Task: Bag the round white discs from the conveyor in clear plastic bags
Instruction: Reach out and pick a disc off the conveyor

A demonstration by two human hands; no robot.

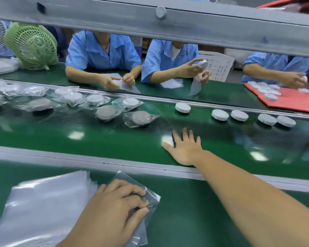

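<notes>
free: belt near half | obstacles: bagged discs far left, overhead beam

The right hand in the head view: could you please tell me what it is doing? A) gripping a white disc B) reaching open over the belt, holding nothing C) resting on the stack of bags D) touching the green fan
B: the right hand is spread open above the green conveyor belt, empty, short of the nearest bare disc; the left hand grips a clear bag.
</notes>
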